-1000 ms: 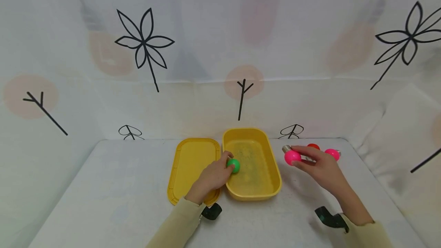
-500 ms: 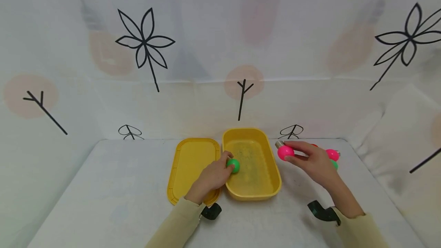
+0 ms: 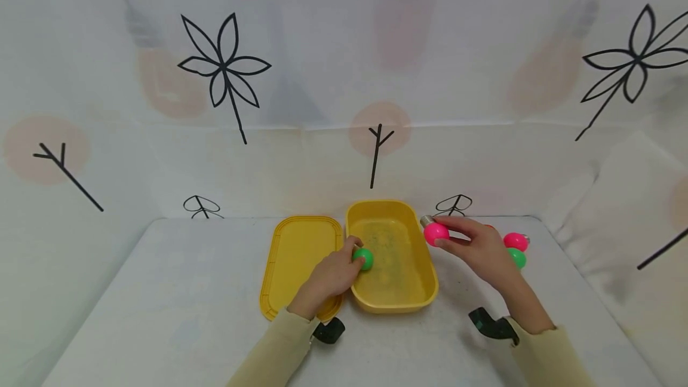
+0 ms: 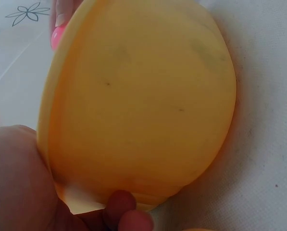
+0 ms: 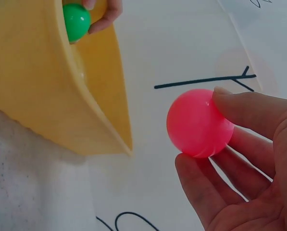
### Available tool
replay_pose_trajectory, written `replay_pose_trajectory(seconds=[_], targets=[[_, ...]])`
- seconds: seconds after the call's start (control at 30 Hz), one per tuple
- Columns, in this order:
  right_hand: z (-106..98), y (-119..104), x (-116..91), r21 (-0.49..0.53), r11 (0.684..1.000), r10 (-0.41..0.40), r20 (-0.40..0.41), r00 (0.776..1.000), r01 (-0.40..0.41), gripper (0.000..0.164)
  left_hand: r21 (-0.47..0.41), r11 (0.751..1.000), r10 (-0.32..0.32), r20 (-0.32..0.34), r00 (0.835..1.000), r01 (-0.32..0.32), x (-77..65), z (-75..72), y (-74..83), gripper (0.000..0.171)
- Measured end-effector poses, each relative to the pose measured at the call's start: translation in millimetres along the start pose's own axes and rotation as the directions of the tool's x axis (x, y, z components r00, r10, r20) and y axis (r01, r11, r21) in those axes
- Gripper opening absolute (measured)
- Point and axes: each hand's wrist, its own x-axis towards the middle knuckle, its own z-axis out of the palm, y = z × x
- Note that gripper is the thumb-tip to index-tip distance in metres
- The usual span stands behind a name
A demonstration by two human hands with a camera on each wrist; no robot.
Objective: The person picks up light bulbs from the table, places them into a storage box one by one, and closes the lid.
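Holds a green ball (image 3: 362,259) in the left hand (image 3: 330,275), with thumb and fingers bent round it just inside the wall of a yellow box (image 3: 395,308) nearest that hand. In the left wrist view, shows two blurred fingertips (image 4: 136,222) low by the box's outer wall; cannot tell whether touching it.

Pinches a pink bulb (image 3: 436,235) between the thumb and fingers of the right hand (image 3: 486,255), with fingers only partly bent and a gap between bulb and palm. Holds this bulb above the table (image 3: 161,303), near but apart from the box wall on the right hand's side, with the silvery cap (image 3: 426,221) pointing forward and leftward from the right hand.

Has the box standing between both hands, and a yellow lid (image 3: 301,255) lying flat beside it, partly hidden under the left hand and forearm. Has a small group past the outer side of the right hand: a second pink bulb (image 3: 516,241) with a metal end, a second green ball (image 3: 517,257) touching or just beside that bulb (cannot tell which), and a red thing (image 3: 490,227) mostly hidden behind the right hand.

Wears pale sleeves (image 3: 271,351) on both arms and a black mount (image 3: 493,323) at each wrist. Faces, beyond both hands, a white backdrop (image 3: 306,154) printed with black flower and twig outlines and faded peach patches.
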Motion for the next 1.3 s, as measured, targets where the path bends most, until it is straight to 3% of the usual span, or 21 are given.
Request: replay_pose_trajectory(seconds=[0.23, 0.57, 1.3], targets=[[4.0, -5.3, 6.4, 0.011, 0.998, 0.054, 0.014, 0.998, -0.055, 0.052, -0.007, 1.000, 0.004, -0.003, 1.000, -0.004, -1.1, -0.1, -0.1, 0.035], [7.7, -12.1, 18.1, 0.093, 0.995, 0.038, 0.063, 0.997, -0.044, 0.048, -0.008, 1.000, 0.004, 0.003, 1.000, -0.004, -1.3, -0.1, -0.3, 0.035], [27.5, -20.6, 45.3, 0.088, 0.996, 0.012, 0.118, 0.993, -0.023, 0.043, -0.010, 1.000, 0.016, -0.002, 1.000, -0.016, 0.3, 0.4, 1.1, 0.034]])
